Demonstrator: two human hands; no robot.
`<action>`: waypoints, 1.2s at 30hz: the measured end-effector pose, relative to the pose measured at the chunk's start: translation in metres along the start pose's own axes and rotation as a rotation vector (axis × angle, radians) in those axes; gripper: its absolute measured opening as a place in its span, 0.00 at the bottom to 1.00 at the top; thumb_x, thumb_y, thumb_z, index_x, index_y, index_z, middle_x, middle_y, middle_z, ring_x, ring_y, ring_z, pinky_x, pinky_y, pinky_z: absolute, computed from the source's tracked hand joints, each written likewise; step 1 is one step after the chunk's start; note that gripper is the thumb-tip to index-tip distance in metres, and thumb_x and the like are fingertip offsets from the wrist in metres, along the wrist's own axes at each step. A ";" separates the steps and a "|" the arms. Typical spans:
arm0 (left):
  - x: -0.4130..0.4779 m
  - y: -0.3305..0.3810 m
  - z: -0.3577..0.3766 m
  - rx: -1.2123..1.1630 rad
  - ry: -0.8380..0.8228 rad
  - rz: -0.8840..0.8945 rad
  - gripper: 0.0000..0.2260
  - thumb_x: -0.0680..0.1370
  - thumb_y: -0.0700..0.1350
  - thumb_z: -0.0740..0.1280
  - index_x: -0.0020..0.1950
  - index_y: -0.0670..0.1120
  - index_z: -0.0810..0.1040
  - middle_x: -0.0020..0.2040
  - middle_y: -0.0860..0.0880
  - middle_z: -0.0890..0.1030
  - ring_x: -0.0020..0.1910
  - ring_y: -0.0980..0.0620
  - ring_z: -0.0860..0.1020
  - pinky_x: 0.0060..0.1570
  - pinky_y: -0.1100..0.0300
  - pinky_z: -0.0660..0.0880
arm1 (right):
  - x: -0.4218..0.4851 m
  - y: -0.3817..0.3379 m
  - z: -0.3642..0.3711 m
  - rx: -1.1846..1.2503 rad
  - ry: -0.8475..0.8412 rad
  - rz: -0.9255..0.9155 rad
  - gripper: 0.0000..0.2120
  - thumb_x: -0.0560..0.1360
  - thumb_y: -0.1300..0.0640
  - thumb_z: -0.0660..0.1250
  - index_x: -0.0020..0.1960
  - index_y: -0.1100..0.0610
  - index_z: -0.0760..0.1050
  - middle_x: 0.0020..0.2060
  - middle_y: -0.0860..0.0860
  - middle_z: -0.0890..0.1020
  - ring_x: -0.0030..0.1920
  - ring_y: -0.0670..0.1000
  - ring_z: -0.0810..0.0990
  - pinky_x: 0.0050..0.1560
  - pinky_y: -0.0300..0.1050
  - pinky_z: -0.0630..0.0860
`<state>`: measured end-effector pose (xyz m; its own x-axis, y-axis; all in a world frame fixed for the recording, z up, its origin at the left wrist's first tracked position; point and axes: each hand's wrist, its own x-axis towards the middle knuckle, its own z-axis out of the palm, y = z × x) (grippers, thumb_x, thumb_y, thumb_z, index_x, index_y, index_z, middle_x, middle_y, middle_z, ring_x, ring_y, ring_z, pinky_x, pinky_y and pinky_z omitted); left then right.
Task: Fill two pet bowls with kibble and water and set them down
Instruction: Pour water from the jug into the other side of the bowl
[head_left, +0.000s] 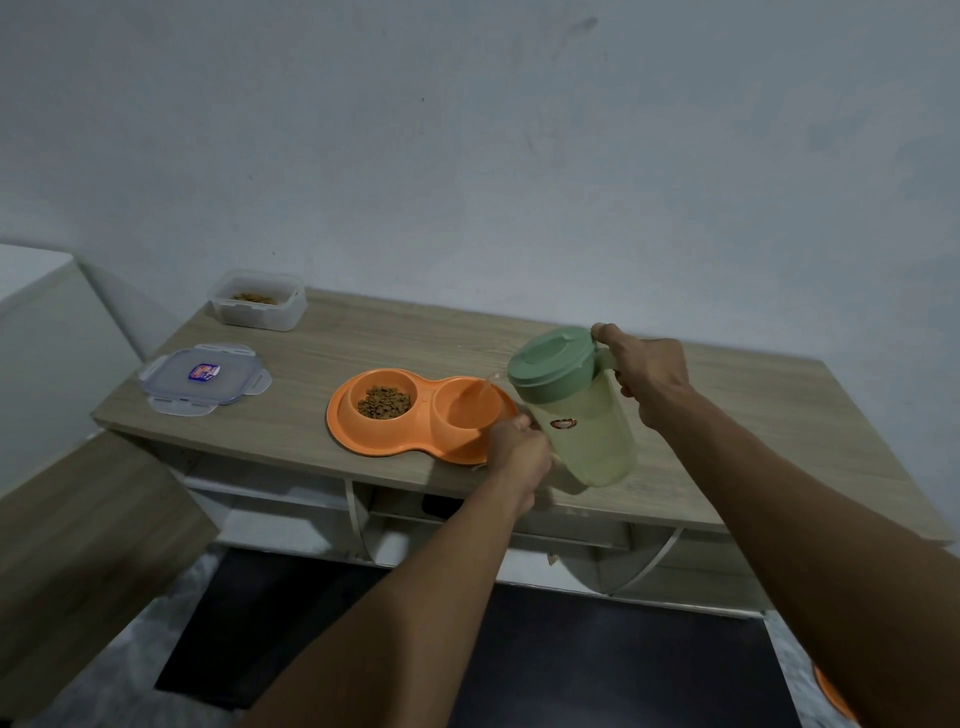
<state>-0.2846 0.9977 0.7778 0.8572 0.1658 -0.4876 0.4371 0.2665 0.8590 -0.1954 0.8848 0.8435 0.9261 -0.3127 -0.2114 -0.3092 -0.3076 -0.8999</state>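
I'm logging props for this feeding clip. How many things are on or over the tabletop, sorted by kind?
Orange double pet bowl: 1
Clear kibble container: 1
Loose clear lid: 1
Green-lidded water pitcher: 1
Total: 4

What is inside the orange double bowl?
The left cup holds brown kibble. Water streams from the tilted pitcher into the right cup; the left hand grips and hides its near rim.
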 end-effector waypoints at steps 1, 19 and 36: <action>0.000 0.000 0.000 0.004 -0.001 0.002 0.21 0.78 0.30 0.55 0.67 0.46 0.74 0.40 0.56 0.77 0.40 0.58 0.74 0.55 0.54 0.76 | 0.000 0.000 0.000 -0.003 0.000 0.001 0.24 0.63 0.40 0.76 0.40 0.62 0.78 0.36 0.56 0.79 0.31 0.54 0.74 0.37 0.49 0.73; 0.013 -0.003 -0.001 -0.033 -0.020 0.018 0.19 0.78 0.30 0.57 0.61 0.48 0.77 0.42 0.57 0.79 0.44 0.58 0.76 0.59 0.53 0.75 | -0.001 -0.007 0.002 -0.023 -0.010 -0.005 0.26 0.62 0.40 0.75 0.43 0.63 0.79 0.37 0.56 0.81 0.32 0.54 0.75 0.39 0.51 0.74; 0.023 -0.004 -0.004 0.003 -0.042 0.017 0.21 0.78 0.30 0.56 0.64 0.49 0.76 0.44 0.57 0.79 0.46 0.58 0.76 0.54 0.56 0.75 | 0.002 -0.011 0.007 -0.043 -0.015 -0.005 0.23 0.62 0.41 0.75 0.40 0.62 0.78 0.34 0.56 0.79 0.31 0.54 0.74 0.37 0.50 0.73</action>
<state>-0.2678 1.0047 0.7627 0.8749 0.1306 -0.4664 0.4234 0.2614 0.8674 -0.1883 0.8936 0.8506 0.9305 -0.2981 -0.2130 -0.3136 -0.3474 -0.8837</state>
